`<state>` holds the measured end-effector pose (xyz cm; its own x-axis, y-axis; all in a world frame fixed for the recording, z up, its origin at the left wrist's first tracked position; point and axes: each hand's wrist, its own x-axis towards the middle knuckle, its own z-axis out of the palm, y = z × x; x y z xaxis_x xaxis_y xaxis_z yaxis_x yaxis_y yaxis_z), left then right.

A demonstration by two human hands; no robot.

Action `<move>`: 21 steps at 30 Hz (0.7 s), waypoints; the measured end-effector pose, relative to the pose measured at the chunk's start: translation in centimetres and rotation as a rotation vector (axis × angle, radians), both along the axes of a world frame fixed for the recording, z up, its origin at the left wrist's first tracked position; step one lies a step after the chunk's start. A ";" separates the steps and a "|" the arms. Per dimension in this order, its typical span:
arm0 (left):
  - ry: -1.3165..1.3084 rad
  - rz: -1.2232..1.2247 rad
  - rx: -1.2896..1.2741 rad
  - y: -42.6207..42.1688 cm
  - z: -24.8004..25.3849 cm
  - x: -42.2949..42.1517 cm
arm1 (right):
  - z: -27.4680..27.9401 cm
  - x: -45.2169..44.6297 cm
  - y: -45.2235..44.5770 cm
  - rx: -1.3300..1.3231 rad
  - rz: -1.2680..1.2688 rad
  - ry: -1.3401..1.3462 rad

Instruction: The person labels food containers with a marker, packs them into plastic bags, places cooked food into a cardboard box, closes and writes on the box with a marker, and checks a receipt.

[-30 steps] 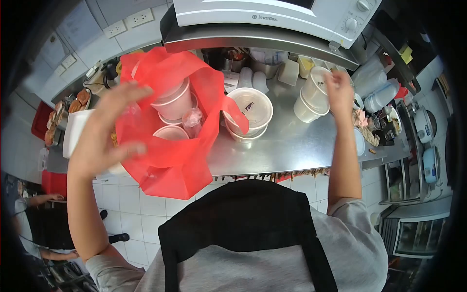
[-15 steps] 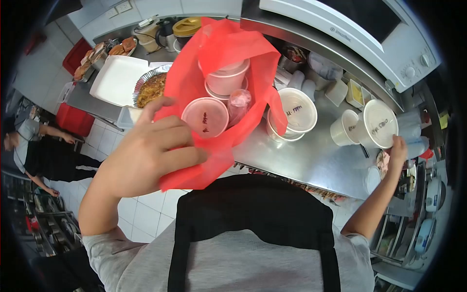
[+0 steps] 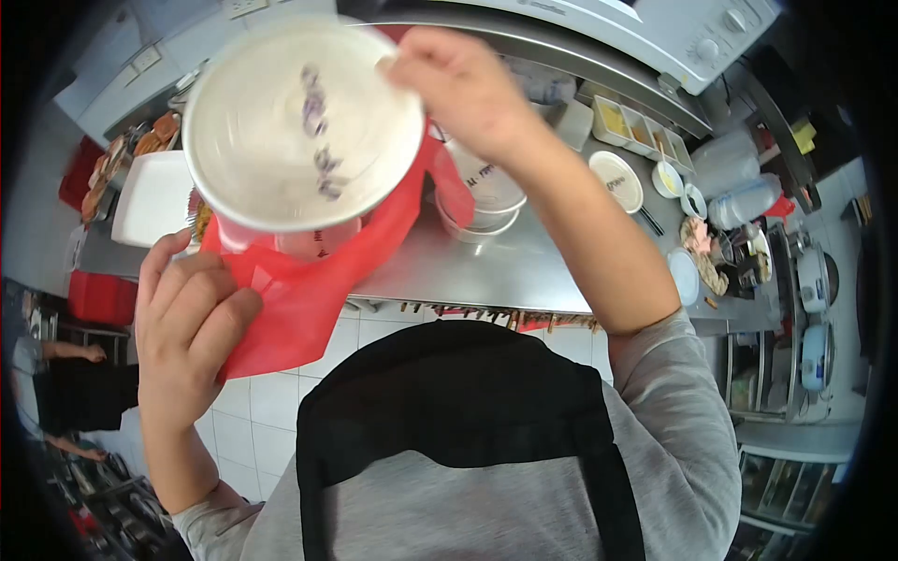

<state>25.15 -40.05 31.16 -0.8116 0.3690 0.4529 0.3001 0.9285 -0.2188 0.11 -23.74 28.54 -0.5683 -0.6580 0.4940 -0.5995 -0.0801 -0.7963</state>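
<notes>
My right hand [image 3: 463,93] grips the rim of a round white lidded tub [image 3: 253,131] with purple handwriting on its lid. The tub is raised over a red plastic bag [image 3: 295,323] and hides most of the bag's mouth. My left hand [image 3: 192,323] is closed on the near left edge of this bag. Inside, part of a lidded container [image 3: 323,241] shows below the raised tub. Just right of the bag, lidded tubs [image 3: 486,196] are stacked on the steel counter [image 3: 552,271]. Another labelled tub [image 3: 615,180] stands farther right.
A white open box [image 3: 150,201] lies left of the bag. Divided trays of food [image 3: 631,131], small bowls [image 3: 666,179] and a black pen [image 3: 651,221] are at the right. A microwave [image 3: 711,42] sits above the counter. Another person [image 3: 84,388] stands at far left.
My right hand has carried the lidded tub from the right side of the counter leftward over the bag. My left hand and the bag edge appear lower and farther left in view.
</notes>
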 end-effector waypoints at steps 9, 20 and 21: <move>0.177 -0.024 0.007 -0.7 -0.4 0.8 | -1.3 2.8 -4.0 0.560 0.099 0.317; 0.105 -0.062 0.093 -1.5 -0.4 1.8 | -5.7 2.2 -5.6 0.478 -0.167 0.529; 0.058 -0.072 0.099 -1.7 -0.6 1.9 | -2.4 2.2 -4.4 0.525 -0.289 0.492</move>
